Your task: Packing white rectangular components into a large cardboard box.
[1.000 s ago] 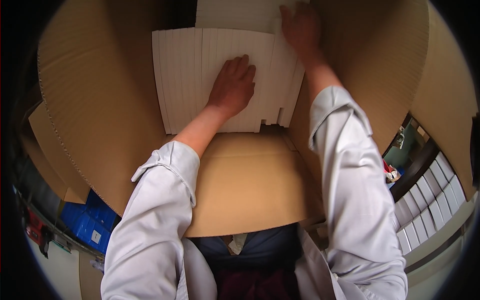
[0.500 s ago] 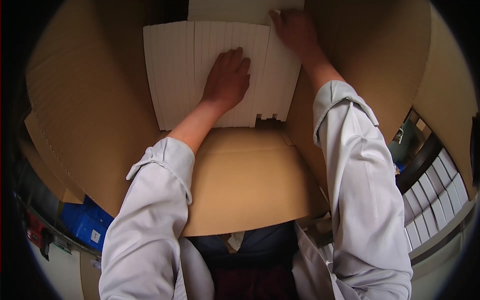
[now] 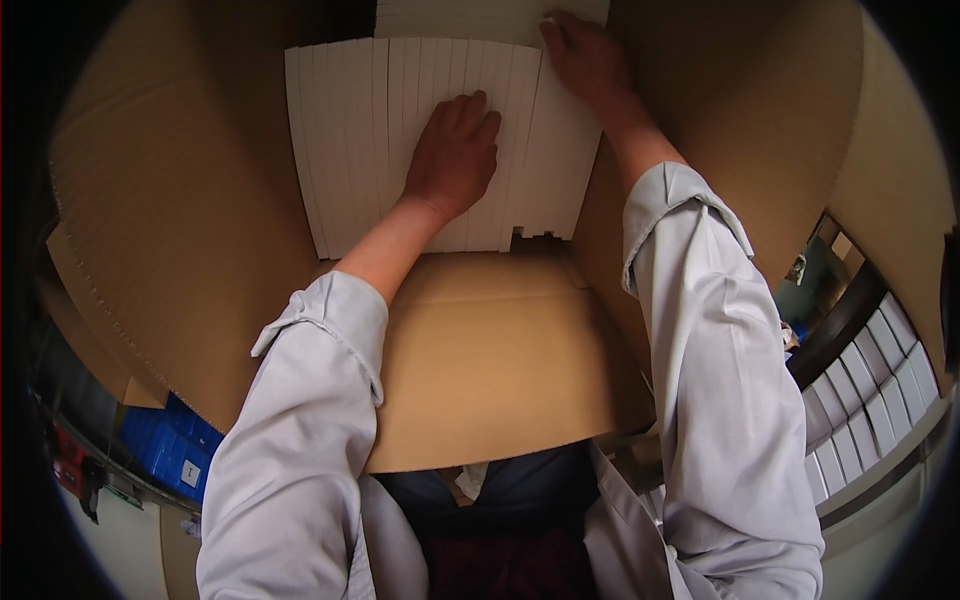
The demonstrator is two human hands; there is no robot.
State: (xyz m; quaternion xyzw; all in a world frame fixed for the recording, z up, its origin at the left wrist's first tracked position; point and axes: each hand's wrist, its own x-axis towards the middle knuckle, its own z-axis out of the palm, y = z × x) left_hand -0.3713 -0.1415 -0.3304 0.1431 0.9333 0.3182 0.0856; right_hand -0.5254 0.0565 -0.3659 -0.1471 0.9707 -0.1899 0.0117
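A row of thin white boxes stands packed side by side within a large brown cardboard carton. Across the middle of the row lies my left hand, open, its fingers resting on the boxes' upper faces. My right hand is at the far right corner, fingers bent and closed at the far edge of the rightmost white box; its fingertips are partly hidden. Behind the row, another white surface shows at the top of the view. Small notches show at the near right end of the row.
A carton flap folds down toward me at the front, between my forearms. Outside the carton, a blue bin is at the lower left. Several white boxes stand in rows at the right. A red-and-black object sits at the far left.
My right hand has shifted very slightly to the far left. The left hand stays on the white boxes, and the boxes look almost unchanged.
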